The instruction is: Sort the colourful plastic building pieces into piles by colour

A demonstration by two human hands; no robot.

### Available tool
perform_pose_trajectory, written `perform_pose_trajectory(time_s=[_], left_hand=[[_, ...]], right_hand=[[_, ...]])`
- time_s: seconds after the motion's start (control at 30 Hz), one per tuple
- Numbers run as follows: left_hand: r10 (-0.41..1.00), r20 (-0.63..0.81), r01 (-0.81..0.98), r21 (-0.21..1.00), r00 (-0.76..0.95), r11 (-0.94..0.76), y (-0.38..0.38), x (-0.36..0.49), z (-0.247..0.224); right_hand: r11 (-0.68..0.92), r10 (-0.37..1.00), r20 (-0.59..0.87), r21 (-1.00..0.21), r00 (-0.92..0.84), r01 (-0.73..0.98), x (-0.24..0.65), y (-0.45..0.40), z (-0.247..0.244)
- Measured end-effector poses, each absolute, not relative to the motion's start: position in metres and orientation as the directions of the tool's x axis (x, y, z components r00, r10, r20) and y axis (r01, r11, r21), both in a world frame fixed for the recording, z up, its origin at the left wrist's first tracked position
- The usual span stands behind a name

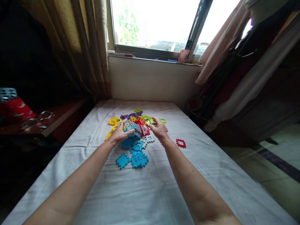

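A heap of toothed plastic interlocking building tiles lies on the pale bed sheet point(164, 181). My left hand point(118, 135) is at the heap's left side, its thumb stretched across grey tiles point(128, 125) that it grips; how many is unclear. Blue tiles point(127, 142) lie just below that hand. My right hand point(159, 129) reaches over the heap's right side, thumb and fingers apart, beside light green tiles point(150, 120). Red tiles point(145, 130) lie between both hands. A white tile point(149, 139) sits flat near the right wrist.
Nearer to me lie a flat blue tile point(122, 160) and blue window-pattern tiles point(139, 159). A red frame tile point(180, 143) lies apart at right. Yellow tiles point(114, 121) and purple tiles point(126, 117) edge the heap. A wooden side table point(67, 114) holds glasses point(46, 115); clothes hang at right.
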State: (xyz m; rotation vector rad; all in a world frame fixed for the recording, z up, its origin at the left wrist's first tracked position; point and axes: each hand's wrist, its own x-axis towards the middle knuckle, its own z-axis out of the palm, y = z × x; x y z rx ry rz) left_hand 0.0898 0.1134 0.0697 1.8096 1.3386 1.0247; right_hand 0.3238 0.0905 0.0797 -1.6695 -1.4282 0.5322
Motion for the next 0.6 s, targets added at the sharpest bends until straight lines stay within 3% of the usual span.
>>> perform_pose_trajectory(time_s=[0.07,0.17,0.23,0.3,0.37,0.6], left_hand=[[0.973,0.147,0.624,0.747,0.180,-0.229,0.120,0.065,0.069],[0.989,0.143,0.822,0.558,0.043,-0.116,0.123,0.030,0.053],[0.995,0.087,0.878,0.478,-0.042,-0.005,0.125,0.019,0.038],[0.997,0.070,0.897,0.441,-0.041,0.006,0.127,0.020,0.026],[0.995,0.099,0.896,0.439,0.023,-0.065,0.127,0.029,0.016],[0.898,0.335,0.738,0.521,0.285,-0.429,0.090,0.043,-0.002]], right_hand=[[-0.062,0.919,0.201,-0.775,0.339,0.629,0.365,0.075,0.076],[-0.260,0.834,0.176,-0.709,0.523,0.655,0.417,0.042,0.050],[-0.467,0.756,0.145,-0.563,0.638,0.682,0.433,0.029,0.030],[-0.525,0.759,0.126,-0.460,0.638,0.716,0.430,0.030,0.015],[-0.478,0.812,0.108,-0.442,0.573,0.759,0.414,0.046,0.009],[-0.216,0.937,0.112,-0.558,0.331,0.801,0.322,0.109,0.030]])
